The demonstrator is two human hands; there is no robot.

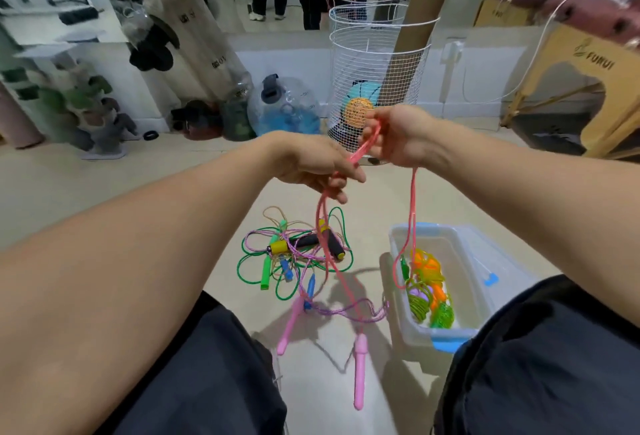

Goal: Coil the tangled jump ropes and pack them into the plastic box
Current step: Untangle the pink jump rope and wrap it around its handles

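So both hands are pinching the pink rope (412, 213): left hand (318, 166) and right hand (398, 138) up high, its pink handles (360, 372) dangling. Tangled pile (298, 258) sits on the floor beside the plastic box (464, 261), which has coiled ropes (429, 292) inside.

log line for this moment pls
step: coiling pink rope | left hand: grips rope | right hand: grips rope | box: holds coiled ropes

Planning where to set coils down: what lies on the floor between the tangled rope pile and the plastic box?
In the head view, bare floor between the tangled rope pile and plastic box, crossed by the hanging pink rope.
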